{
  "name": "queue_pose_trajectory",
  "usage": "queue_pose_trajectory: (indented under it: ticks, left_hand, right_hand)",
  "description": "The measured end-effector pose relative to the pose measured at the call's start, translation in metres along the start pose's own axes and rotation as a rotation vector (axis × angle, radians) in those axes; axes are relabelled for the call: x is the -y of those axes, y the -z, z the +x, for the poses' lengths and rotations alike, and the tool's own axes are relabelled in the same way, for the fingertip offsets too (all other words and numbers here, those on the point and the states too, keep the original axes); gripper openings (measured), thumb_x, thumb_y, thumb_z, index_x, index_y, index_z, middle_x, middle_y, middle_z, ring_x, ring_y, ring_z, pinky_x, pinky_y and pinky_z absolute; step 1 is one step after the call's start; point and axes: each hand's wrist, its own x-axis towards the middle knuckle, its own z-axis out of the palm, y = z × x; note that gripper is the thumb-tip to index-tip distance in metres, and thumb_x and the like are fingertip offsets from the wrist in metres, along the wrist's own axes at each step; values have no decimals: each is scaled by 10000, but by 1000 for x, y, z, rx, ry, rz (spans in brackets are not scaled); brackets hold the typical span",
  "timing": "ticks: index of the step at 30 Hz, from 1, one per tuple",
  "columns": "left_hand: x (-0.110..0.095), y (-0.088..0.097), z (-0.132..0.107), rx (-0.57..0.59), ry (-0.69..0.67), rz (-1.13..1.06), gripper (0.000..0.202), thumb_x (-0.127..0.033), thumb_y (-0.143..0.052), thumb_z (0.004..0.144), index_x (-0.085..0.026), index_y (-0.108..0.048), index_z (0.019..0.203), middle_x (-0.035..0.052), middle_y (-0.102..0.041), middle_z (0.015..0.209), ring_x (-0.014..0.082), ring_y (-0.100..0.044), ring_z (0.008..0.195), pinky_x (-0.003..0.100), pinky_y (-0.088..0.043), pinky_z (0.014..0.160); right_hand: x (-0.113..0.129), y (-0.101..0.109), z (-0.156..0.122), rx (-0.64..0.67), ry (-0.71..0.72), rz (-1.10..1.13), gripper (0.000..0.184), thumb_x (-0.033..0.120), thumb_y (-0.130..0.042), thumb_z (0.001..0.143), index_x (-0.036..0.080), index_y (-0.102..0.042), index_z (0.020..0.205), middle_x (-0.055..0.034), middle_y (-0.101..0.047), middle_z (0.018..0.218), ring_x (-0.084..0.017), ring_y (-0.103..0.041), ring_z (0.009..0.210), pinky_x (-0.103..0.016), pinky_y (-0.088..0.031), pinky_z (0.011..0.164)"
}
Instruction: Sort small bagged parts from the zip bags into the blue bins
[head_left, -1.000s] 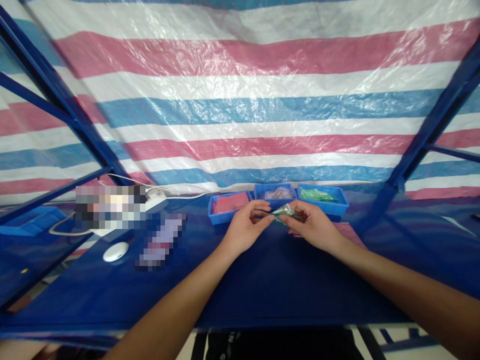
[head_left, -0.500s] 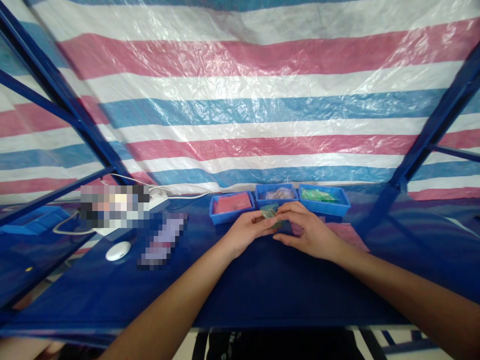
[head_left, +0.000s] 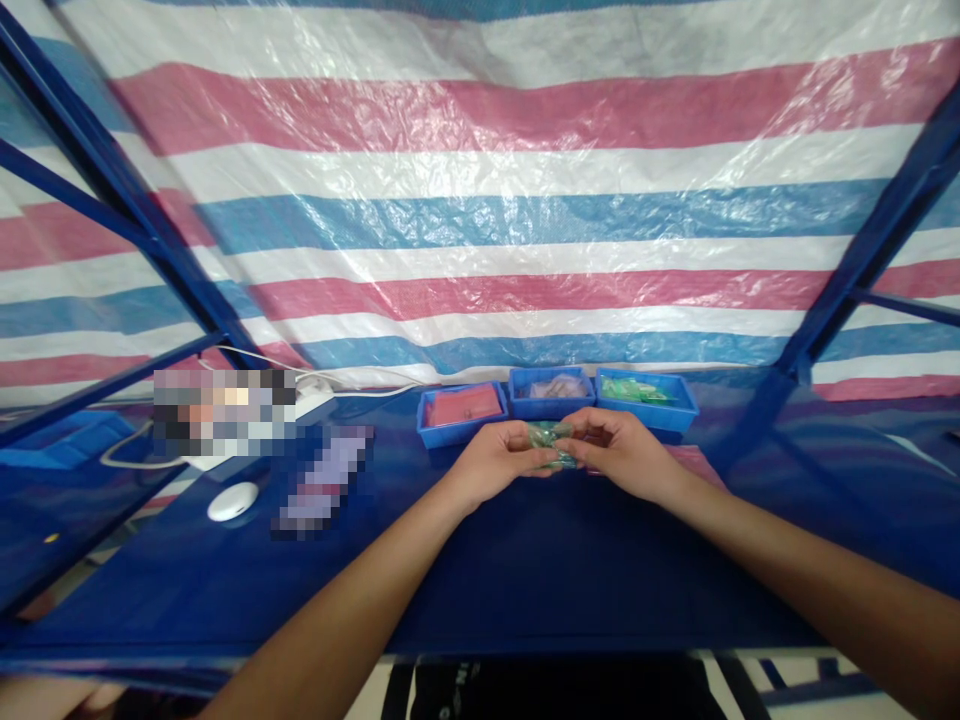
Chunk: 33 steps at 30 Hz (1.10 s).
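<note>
Between my two hands is a small green see-through plastic bag (head_left: 551, 437), held just above the blue table. My left hand (head_left: 504, 460) pinches its left side between thumb and fingers. On its right side, the thumb and fingers of my right hand (head_left: 616, 452) are closed on it as well. What the bag contains is too small to make out. Partly covered by my right hand and forearm, a pink plastic bag (head_left: 697, 464) lies flat on the table.
Three blue bins stand behind my hands: one with pink bags (head_left: 463, 432), one with pale pieces (head_left: 551, 407), one with green packets (head_left: 651, 415). To the left are a white rounded object (head_left: 233, 502), a blurred-out oblong item (head_left: 326, 480), cables and another blue tray (head_left: 67, 440).
My right thumb and fingers have closed on the green bag's right side, where they were spread more loosely. The bag now sits lower and flatter between both hands.
</note>
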Motion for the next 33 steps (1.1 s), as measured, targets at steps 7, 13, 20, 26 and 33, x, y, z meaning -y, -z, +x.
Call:
queue_pose_trajectory:
  ticks: [7, 13, 20, 26, 33]
  left_hand:
    - [1, 2, 1, -53, -73, 16, 469, -383, -951, 698, -114, -747, 1024, 90, -801, 979, 193, -760, 863, 322, -597, 845]
    - [6, 3, 3, -10, -108, 23, 432, -350, -927, 741, -112, -749, 1055, 99, -798, 1037, 196, -755, 932, 324, -566, 921]
    - [10, 5, 5, -43, -125, 19, 595, -337, -950, 708, -150, -655, 1189, 74, -793, 962, 195, -763, 856, 324, -580, 839]
    - [4, 2, 1, -36, -151, 37, 586, -321, -941, 719, -152, -641, 1193, 55, -774, 938, 156, -733, 806, 268, -539, 786]
    - [2, 3, -1, -13, -172, 53, 530, -332, -934, 732, -150, -653, 1142, 50, -767, 920, 145, -720, 793, 254, -529, 767]
  right_hand:
    - [-3, 3, 1, -8, -99, 110, 363, 518, -850, 807, 207, -714, 936, 2, -714, 746, -134, -631, 611, -247, -473, 543]
    - [-5, 3, 2, 10, -75, 135, 332, 476, -865, 806, 195, -719, 906, 3, -714, 733, -129, -635, 618, -248, -473, 562]
    - [0, -3, 2, 50, -11, 139, 340, 494, -850, 811, 190, -739, 913, -1, -723, 780, -128, -631, 634, -269, -535, 607]
    - [-5, -3, 2, 86, 10, 88, 322, 468, -828, 849, 183, -765, 985, -17, -740, 834, -131, -640, 649, -274, -556, 617]
    - [-4, -6, -1, 78, 29, 84, 310, 472, -825, 852, 197, -777, 988, -9, -715, 803, -137, -631, 639, -280, -559, 603]
